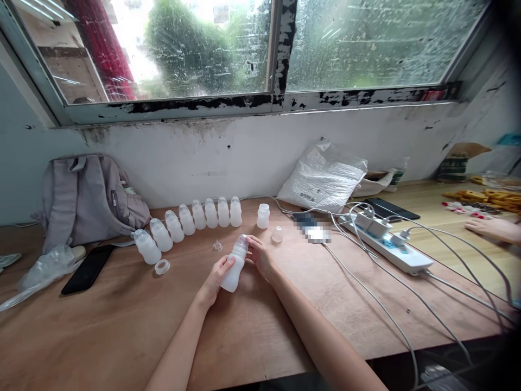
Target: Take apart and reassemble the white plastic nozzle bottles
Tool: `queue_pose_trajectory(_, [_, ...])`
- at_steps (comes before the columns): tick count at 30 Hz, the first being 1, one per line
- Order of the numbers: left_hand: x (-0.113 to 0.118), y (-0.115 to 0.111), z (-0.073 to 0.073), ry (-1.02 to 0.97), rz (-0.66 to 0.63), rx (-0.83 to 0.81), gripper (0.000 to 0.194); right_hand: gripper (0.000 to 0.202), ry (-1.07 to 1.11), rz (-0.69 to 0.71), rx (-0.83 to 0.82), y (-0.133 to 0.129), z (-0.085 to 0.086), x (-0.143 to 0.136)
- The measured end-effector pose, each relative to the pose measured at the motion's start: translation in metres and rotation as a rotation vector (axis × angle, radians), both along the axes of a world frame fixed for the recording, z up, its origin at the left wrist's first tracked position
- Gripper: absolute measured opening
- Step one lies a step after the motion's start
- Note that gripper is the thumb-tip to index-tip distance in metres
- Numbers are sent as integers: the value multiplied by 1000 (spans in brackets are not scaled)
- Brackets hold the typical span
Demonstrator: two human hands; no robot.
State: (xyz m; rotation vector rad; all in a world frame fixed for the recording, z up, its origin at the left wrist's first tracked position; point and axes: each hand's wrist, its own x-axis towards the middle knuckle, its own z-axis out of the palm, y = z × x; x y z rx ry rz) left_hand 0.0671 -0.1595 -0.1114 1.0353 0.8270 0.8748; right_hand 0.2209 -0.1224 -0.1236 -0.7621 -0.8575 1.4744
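Note:
A frosted white baby bottle [233, 271] is tilted between my two hands above the table. My left hand [215, 279] is wrapped round its body. At its clear top, the fingers of my right hand [259, 255] close round the cap. Behind them a curved row of capped baby bottles [186, 220] stands on the table. An uncapped bottle [263, 216] stands apart to the right of the row, with a clear cap [277, 234] close by. A clear teat [217, 245] lies left of the held bottle, and a collar ring [161, 266] lies farther left.
On the left are a grey backpack [91, 190], a black phone [87, 270] and a crumpled plastic bag [49, 266]. To the right, cables trail from a white power strip [391, 247]. A silver bag [325, 174] leans on the wall. Another person's hand [494, 228] rests at far right.

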Motion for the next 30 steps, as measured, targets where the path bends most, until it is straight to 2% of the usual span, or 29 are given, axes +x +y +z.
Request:
queue_pose_trajectory(11, [1,-1,3,-9,38,17,42,17,-9,15,-9,0,-4,-3])
queue_pose_trajectory(15, [0,-1,4,49,34,29,41,28,100,-10,-86,2,-2,-2])
queue_pose_trajectory(18, [-1,1,2,132,25,122,40,35,140,-23,-119,2,5,7])
queue_pose_trajectory(22, [-3,5,-3,280,81,275,47,35,19,79,-169,2,10,22])
queue_pose_trajectory(26, [-6,10,-8,325,139,328,55,27,-161,126,-231,3,1,25])
queue_pose_trajectory(30, [-10,15,-11,251,253,290,42,27,-193,215,-219,3,-6,19])
